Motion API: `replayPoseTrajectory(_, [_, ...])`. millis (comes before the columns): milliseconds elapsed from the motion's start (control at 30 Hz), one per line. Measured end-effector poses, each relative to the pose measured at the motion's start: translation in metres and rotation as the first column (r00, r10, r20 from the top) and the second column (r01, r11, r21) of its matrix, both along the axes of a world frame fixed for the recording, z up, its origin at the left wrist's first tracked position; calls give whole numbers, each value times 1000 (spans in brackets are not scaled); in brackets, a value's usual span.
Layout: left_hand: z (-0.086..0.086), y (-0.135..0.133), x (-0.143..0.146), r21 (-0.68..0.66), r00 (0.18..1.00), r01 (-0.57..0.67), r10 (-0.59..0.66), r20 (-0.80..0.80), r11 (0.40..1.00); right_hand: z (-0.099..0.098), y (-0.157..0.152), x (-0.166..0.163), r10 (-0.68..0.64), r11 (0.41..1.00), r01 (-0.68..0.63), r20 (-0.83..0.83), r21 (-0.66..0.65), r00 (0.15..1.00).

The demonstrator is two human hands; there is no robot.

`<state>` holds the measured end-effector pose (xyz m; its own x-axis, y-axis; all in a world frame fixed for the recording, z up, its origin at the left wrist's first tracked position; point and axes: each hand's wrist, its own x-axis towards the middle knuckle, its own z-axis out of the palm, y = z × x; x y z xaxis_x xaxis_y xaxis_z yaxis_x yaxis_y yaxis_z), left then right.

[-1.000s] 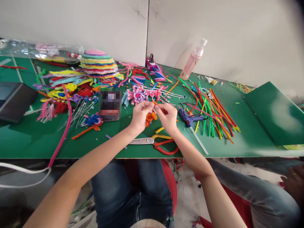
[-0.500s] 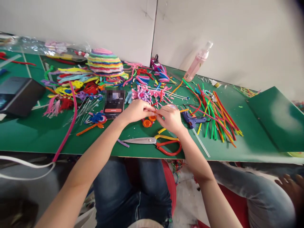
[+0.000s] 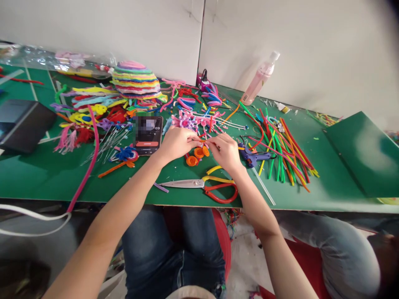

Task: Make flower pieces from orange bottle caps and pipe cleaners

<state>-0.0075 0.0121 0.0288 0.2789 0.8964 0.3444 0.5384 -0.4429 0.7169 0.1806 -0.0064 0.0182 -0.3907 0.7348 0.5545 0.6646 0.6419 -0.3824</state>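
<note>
Thin orange strip [image 3: 203, 141], roughly crosswise, partly hidden, pinched between both hands [image 3: 227, 150]

I read one numeric indication: the digits "09", located at the right of the upper part of the display on the phone [image 3: 149, 136]. The characters adjoining these digits on the left are masked by pixelation. Lower on the same screen, I find the marking on the red bar too small to read. I cannot resolve the print on the bottle [image 3: 260, 79] of pink liquid.

hands [image 3: 180, 143]: bare | forearms [image 3: 124, 203]: bare | jeans [image 3: 149, 241]: dark blue, faded thighs | top hem [image 3: 190, 293]: cream
</note>
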Motion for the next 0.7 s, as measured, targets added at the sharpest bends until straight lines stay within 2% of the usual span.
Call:
replayPoseTrajectory(100, [2,-2,3,-54,990,-49,56,128,997,1,-2,-4,-55,998,52,-101,-33,993])
replayPoseTrajectory(200, [1,-5,9,-178,935,-56,114,337,982,4,-5,-8,-141,985,108,-267,-133,953])
replayPoseTrajectory(267, [0,-7,14,-287,851,-20,167,498,958,6,-7,-11,-178,969,97,-370,-226,912])
replayPoseTrajectory(400, [-5,-9,27,-413,607,98,275,745,905,6,-8,-15,-198,932,-1,-512,-363,836])
replayPoseTrajectory(567, [-12,-12,42,-489,359,194,402,842,851,2,-6,-19,-213,871,-133,-609,-472,764])
replayPoseTrajectory(633, [-14,-15,46,-494,289,265,421,860,828,-1,-5,-21,-212,858,-171,-637,-485,741])
replayPoseTrajectory(700, [-15,-18,48,-487,251,305,424,870,818,-4,-4,-23,-211,860,-176,-647,-479,733])
